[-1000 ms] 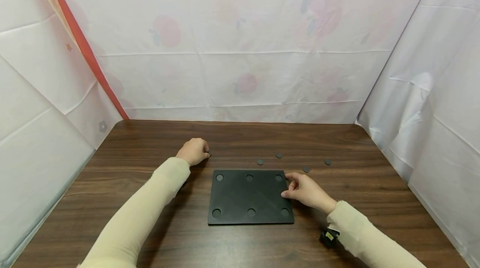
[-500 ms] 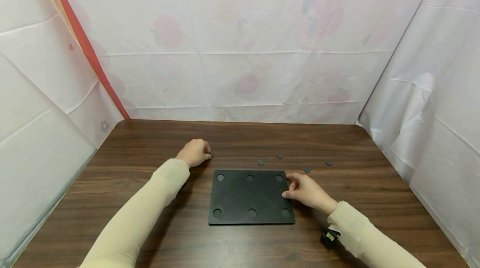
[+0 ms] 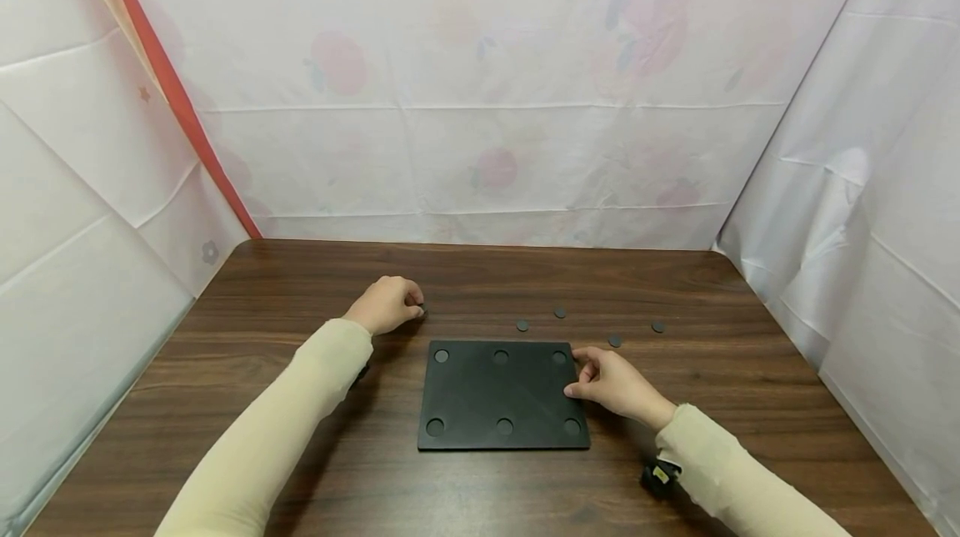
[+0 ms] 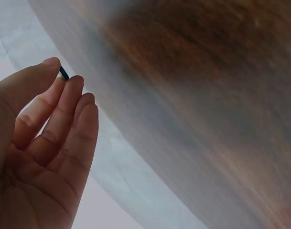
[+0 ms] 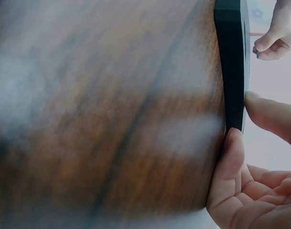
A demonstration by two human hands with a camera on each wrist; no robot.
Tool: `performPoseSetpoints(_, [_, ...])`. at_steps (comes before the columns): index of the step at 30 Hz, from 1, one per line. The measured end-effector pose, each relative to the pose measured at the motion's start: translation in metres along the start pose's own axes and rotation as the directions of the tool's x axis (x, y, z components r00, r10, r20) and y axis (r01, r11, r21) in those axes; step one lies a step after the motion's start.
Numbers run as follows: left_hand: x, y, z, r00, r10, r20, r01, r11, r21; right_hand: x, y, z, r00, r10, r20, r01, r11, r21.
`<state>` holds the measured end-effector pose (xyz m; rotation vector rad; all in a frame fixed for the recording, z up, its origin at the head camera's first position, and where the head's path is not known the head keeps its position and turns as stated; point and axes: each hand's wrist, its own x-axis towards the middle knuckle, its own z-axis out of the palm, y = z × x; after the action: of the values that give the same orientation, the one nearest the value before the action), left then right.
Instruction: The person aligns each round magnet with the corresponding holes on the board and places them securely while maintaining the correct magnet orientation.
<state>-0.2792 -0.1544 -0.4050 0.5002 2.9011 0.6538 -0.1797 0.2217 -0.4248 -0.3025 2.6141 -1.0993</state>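
Observation:
My left hand (image 3: 386, 305) pinches a small dark disc (image 4: 64, 73) between thumb and fingertips, above the table left of the board's far corner. The disc shows edge-on in the left wrist view, mostly covered by the fingers. A flat black rectangular board (image 3: 498, 395) lies in front of me, with several round recesses along its far and near edges. The far left recess (image 3: 442, 356) looks lighter than the others. My right hand (image 3: 617, 383) grips the board's right edge, the thumb (image 5: 272, 117) at the top face and a finger against the side.
Several loose dark discs lie beyond the board toward the right, among them one disc (image 3: 522, 325) nearest its far edge and another disc (image 3: 657, 327) farthest right. The brown wooden table (image 3: 480, 495) is bordered by white printed cloth (image 3: 480, 128) at the back and sides.
My left hand has barely shifted, its forearm drifting slightly left, and the pinched disc shows at a slightly different angle. My right hand and the board stay in place.

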Motion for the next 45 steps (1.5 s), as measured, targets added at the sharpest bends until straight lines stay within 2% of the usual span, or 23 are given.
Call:
performPoseSetpoints(13, [-0.014,0.006,-0.005,1.0,0.029,0.007,-0.028,0.998,-0.053,0.001,0.002,-0.001,1.0,-0.023,0.008,0.023,1.0,0.002])
performPoseSetpoints(30, [-0.044,0.026,0.002,0.988,0.157,-0.01,-0.157,0.981,-0.115,0.001,0.003,0.0,1.0,-0.019,0.013,0.019,1.0,0.013])
performPoseSetpoints(45, [-0.072,0.037,0.009,0.973,0.231,-0.02,-0.232,0.969,-0.088,0.001,0.003,0.001,1.0,-0.016,0.014,0.016,1.0,0.009])
